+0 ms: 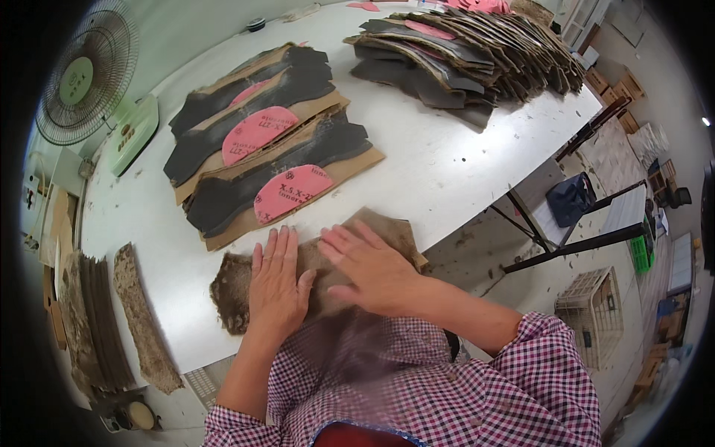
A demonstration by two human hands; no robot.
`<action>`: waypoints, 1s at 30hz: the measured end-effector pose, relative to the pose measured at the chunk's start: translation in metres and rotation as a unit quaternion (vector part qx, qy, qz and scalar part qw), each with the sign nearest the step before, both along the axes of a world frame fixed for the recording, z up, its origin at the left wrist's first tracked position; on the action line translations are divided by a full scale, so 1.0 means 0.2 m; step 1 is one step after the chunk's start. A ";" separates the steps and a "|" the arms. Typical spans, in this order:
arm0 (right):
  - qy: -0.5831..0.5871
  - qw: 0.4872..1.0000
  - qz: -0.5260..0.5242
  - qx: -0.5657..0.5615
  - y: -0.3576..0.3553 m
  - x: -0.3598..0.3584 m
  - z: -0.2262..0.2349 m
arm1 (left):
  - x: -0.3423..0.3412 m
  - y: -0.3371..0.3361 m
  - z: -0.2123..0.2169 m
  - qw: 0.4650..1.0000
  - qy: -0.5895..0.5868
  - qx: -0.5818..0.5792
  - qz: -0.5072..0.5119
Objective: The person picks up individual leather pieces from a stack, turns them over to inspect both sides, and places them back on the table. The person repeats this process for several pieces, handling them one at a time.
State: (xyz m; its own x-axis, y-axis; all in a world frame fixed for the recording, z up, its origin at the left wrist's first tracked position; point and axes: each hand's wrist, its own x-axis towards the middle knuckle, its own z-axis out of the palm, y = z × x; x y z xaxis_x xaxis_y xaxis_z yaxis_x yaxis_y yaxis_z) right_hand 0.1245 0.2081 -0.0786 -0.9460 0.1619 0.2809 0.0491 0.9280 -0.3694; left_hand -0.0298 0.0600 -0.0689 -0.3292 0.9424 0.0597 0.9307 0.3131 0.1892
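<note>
Near the table's front edge lies a brown piece (232, 287) with a shaggy, fur-like left end and a smoother tan right part. My left hand (275, 287) rests on it palm down, fingers stretched out and pointing away from me. To its right, my right hand (376, 274) is spread over the smoother part, fingers slanting to the left. Neither hand grips anything. Just beyond my fingers are overlapping stacks of dark grey and tan cut pieces (279, 160), with pink half-round patches (294, 194) on them.
A large pile of layered grey pieces (462, 63) occupies the table's far right. At the left edge are a brown strip (141, 320) and a stack of similar strips (100, 320). A fan (86, 82) stands far left. Past the table's right side are a metal frame (573, 249) and a crate (588, 316).
</note>
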 end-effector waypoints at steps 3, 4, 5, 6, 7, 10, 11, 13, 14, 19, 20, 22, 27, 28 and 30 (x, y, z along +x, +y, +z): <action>0.103 0.986 -0.126 -0.030 0.10 0.11 0.11 | 0.02 -0.03 0.02 0.999 0.019 -0.023 0.019; 0.138 0.972 -0.183 -0.043 0.14 0.15 0.14 | 0.02 -0.03 0.02 0.999 0.022 -0.022 0.019; 0.090 0.969 -0.208 -0.100 0.19 0.18 0.15 | 0.02 -0.01 0.01 0.999 0.026 -0.022 0.014; 0.041 0.959 -0.230 -0.158 0.24 0.19 0.15 | 0.01 0.00 0.01 0.999 0.030 -0.022 0.009; -0.006 0.946 -0.245 -0.213 0.27 0.20 0.16 | 0.01 0.00 0.01 0.999 0.029 -0.021 0.009; -0.033 0.938 -0.243 -0.246 0.29 0.19 0.18 | 0.02 -0.01 0.01 0.999 0.027 -0.019 0.012; -0.055 0.930 -0.243 -0.269 0.31 0.19 0.18 | 0.02 0.00 0.02 0.999 0.025 -0.018 0.014; -0.098 0.913 -0.242 -0.315 0.34 0.17 0.19 | 0.02 -0.01 0.02 1.000 0.024 -0.005 0.016; -0.133 0.904 -0.246 -0.324 0.36 0.16 0.22 | 0.02 -0.01 0.01 1.000 0.026 0.007 0.016; -0.142 0.943 -0.232 -0.193 0.28 0.10 0.25 | 0.01 -0.01 -0.01 0.999 0.031 0.021 0.012; -0.116 0.949 -0.219 -0.193 0.28 0.09 0.22 | 0.01 -0.01 -0.01 0.999 0.034 0.019 0.011; -0.065 0.959 -0.194 -0.195 0.26 0.05 0.17 | 0.02 -0.01 -0.01 0.999 0.036 0.008 0.013; 0.069 0.976 -0.130 -0.160 0.34 0.01 0.20 | 0.02 -0.02 0.00 0.999 0.033 -0.018 0.020; 0.067 0.979 -0.134 -0.135 0.38 0.01 0.14 | 0.02 -0.01 0.01 0.999 0.036 -0.017 0.019; 0.041 0.990 -0.123 -0.050 0.43 0.05 0.00 | 0.03 -0.02 0.00 0.999 0.035 -0.016 0.019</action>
